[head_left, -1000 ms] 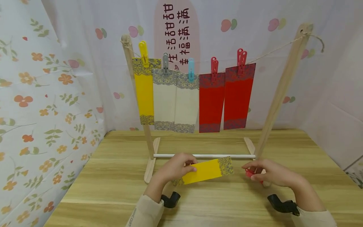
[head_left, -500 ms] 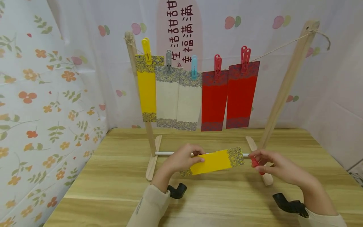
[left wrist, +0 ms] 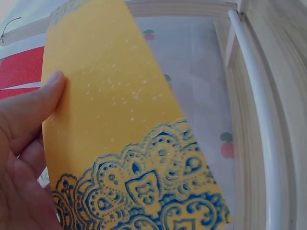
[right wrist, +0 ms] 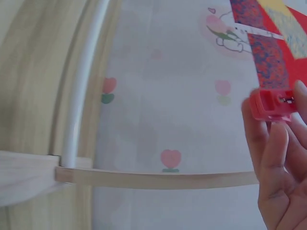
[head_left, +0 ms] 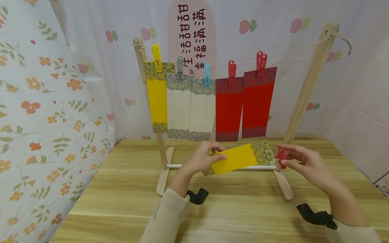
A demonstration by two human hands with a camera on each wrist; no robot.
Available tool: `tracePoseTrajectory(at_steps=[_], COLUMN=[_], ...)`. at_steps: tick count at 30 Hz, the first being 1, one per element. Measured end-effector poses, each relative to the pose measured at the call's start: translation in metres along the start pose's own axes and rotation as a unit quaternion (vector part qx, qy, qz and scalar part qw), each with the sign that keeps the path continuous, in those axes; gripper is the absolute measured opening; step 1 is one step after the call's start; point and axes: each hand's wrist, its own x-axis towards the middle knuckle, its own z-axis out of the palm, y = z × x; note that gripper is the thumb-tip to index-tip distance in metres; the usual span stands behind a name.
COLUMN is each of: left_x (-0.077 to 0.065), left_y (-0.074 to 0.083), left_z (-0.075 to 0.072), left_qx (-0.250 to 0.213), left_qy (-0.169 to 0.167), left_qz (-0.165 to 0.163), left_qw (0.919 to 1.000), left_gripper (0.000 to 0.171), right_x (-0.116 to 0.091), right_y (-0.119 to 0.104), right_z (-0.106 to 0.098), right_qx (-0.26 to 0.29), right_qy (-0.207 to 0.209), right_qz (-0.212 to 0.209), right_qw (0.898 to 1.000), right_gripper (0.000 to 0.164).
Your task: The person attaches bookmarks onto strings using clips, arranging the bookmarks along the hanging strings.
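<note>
My left hand [head_left: 204, 158] pinches a yellow paper card [head_left: 237, 158] with blue lace-like borders, thumb on its front face. The card is tilted, its right end higher, in front of the rack's white bar [head_left: 174, 166]. To its right, my right hand [head_left: 304, 162] holds a red clothespin [head_left: 282, 158] between thumb and fingers; the right wrist view shows the clothespin [right wrist: 272, 104] end-on. Above, a twine line [head_left: 299, 52] carries a yellow card [head_left: 157, 104], two cream cards [head_left: 177, 111] and two red cards [head_left: 258, 104], each under its own clothespin.
The line is tied between two wooden posts [head_left: 307, 87] with flat feet [head_left: 284, 187] on a wood-grain table [head_left: 231, 209]. A printed cloth [head_left: 121, 67] hangs behind and to the left. Black wrist mounts [head_left: 316, 216] sit on both forearms.
Both hands have risen from near the table and moved slightly right, carrying the yellow card and the red clothespin. The hanging cards keep their places on the line.
</note>
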Motion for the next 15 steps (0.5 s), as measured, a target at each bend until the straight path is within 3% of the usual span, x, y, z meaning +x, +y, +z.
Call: tracePoseTrajectory(at_steps=[5,15], left_x=[0.009,0.024], left_y=[0.004,0.018], left_z=[-0.001,0.0], left_qx=[-0.022,-0.042], left_qy=[0.031,0.071], left_qz=[-0.017,-0.028], left_qw=[0.9991,0.9962], left_gripper=[0.009,0.011], right_x=[0.008,0.03], right_y=[-0.01,-0.036], right_z=[-0.007,-0.029], right_qx=[-0.005,0.013], right_qy=[0.06,0.141], right_qz=[0.006,0.061], right_qw=[0.998,0.988], right_gripper=[0.045,0.045])
